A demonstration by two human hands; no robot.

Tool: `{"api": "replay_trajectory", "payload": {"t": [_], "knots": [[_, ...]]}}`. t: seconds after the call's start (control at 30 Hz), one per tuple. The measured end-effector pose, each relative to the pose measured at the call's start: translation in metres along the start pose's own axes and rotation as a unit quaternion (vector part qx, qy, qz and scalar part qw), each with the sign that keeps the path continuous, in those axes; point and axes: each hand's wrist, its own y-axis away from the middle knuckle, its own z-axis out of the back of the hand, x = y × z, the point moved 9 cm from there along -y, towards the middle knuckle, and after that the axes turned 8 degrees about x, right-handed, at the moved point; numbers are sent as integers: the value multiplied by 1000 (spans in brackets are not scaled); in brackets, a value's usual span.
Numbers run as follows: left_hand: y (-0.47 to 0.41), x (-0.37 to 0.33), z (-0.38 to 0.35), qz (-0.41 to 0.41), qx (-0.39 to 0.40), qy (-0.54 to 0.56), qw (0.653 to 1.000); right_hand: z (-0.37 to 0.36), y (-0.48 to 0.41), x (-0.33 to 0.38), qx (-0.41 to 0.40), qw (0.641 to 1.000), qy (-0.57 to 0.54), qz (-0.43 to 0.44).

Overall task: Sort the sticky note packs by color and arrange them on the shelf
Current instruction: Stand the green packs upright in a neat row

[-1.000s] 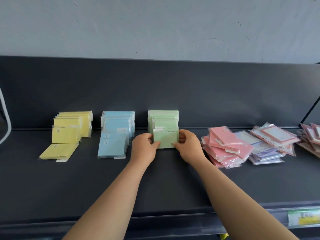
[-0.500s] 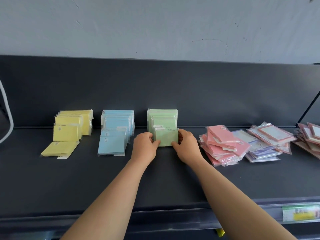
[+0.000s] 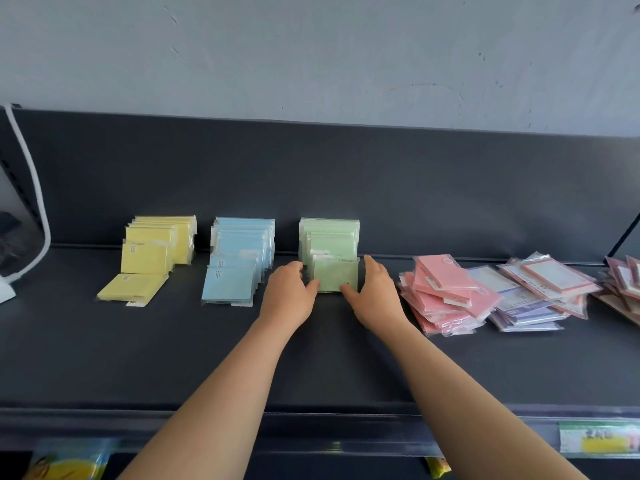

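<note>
Pretty sure this is a shop, stationery aisle or similar: it's one of those dark metal shelf point(image 3: 138, 358) units with a matching back panel point(image 3: 346, 174) against a plain grey wall point(image 3: 311, 57), and the strip along the front lip has a printed price label point(image 3: 599, 439) tucked in it. The stock is all retail-wrapped too: yellow packs point(image 3: 152, 258), blue packs point(image 3: 239, 258), green packs point(image 3: 329, 244) and pink packs point(image 3: 446, 296) of sticky notes, loads of identical ones in clear plastic sleeves. There's also more bagged goods point(image 3: 65, 462) peeking out on the tier below.
</note>
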Motion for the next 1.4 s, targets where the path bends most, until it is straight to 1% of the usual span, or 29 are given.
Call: {"api": "replay_trajectory", "payload": {"t": [0.13, 0.27, 0.33, 0.4, 0.5, 0.57, 0.7, 0.77, 0.83, 0.93, 1.07, 1.23, 1.3, 1.4], "knots": [[5, -7, 20, -13, -37, -13, 999, 6, -1, 23, -40, 995, 47, 83], [16, -8, 60, -33, -101, -48, 993, 1, -6, 48, -38, 987, 106, 113], [21, -2, 83, -37, -125, -60, 990, -7, -5, 69, -33, 985, 102, 138], [24, 13, 111, -29, -150, -67, 986, -20, -3, 93, -17, 985, 72, 158], [28, 50, 152, 8, -170, -77, 982, -47, -3, 132, 12, 983, 15, 181], [26, 85, 174, 58, -154, -101, 981, -75, -4, 154, 48, 984, -16, 171], [15, 160, 203, 167, -82, -180, 966, -140, -8, 194, 118, 980, -56, 149], [11, 186, 210, 191, -46, -176, 964, -171, -13, 206, 142, 980, -56, 131], [9, 204, 211, 203, -9, -145, 968, -197, -19, 211, 166, 979, -49, 104], [3, 217, 210, 190, 26, -87, 978, -221, -29, 214, 184, 980, -40, 67], [-4, 225, 212, 180, 58, -32, 981, -232, -39, 212, 181, 982, -50, 29], [-8, 231, 211, 150, 94, 42, 983, -233, -45, 206, 176, 979, -105, 4], [-10, 231, 213, 136, 77, 62, 986, -232, -47, 207, 165, 978, -130, 4], [-20, 232, 223, 106, -8, 73, 992, -227, -54, 211, 110, 985, -133, 15]]}}
